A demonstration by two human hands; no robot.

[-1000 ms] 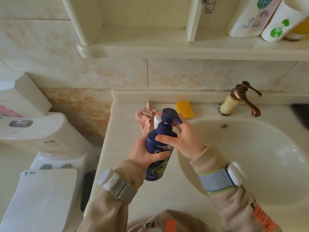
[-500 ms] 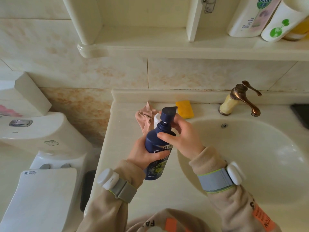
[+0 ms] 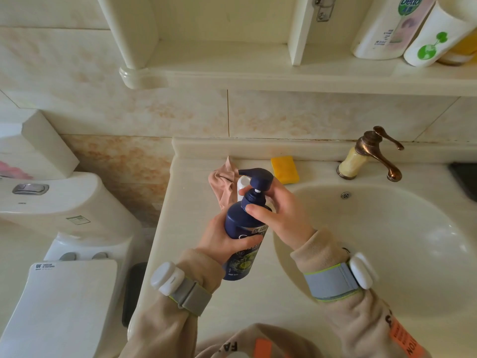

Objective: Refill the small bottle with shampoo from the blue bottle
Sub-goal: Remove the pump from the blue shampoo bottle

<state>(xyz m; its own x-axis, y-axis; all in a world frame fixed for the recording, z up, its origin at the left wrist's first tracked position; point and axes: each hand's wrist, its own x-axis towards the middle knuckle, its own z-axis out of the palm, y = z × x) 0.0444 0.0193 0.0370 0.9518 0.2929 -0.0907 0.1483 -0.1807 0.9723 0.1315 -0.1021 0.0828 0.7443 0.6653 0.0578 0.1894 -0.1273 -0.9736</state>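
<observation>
Glossy blue bottle (image 3: 242, 228) clasped by left hand (image 3: 222, 239), right hand (image 3: 278, 215) pinching its rounded pump neck

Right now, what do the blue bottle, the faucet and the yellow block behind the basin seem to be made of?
Blue bottle: glossy plastic, judging by its sheen and printed label.
Faucet: metal with an aged bronze finish and bright glints; its pale base looks like stone or ceramic.
Yellow block: matte, probably sponge.

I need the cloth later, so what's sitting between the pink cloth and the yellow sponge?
In the head view, the small white bottle and the blue bottle pump head stand between the pink cloth and yellow sponge.
</observation>
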